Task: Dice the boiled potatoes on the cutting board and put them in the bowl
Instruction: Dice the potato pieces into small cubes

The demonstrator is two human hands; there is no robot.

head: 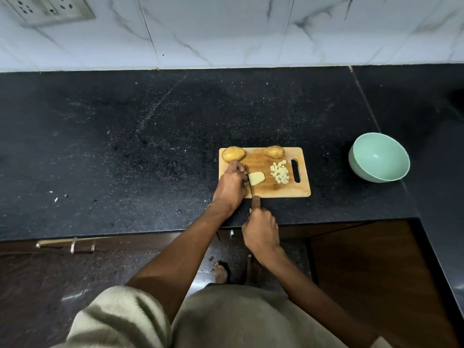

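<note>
Gripping the knife, the right hand cut a peeled potato piece steadied by the left hand's curled fingers on the cutting board; diced cubes lay beside, the bowl well apart.

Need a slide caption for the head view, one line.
Right hand slices a potato piece with a knife, left hand steadying; dice, two whole potatoes on board, bowl empty.

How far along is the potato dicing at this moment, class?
Done: a pile of diced cubes sits on the cutting board. In hand: the right hand holds the knife at a potato half that the left hand steadies. Left: two whole potatoes, and the green bowl looks empty.
</note>
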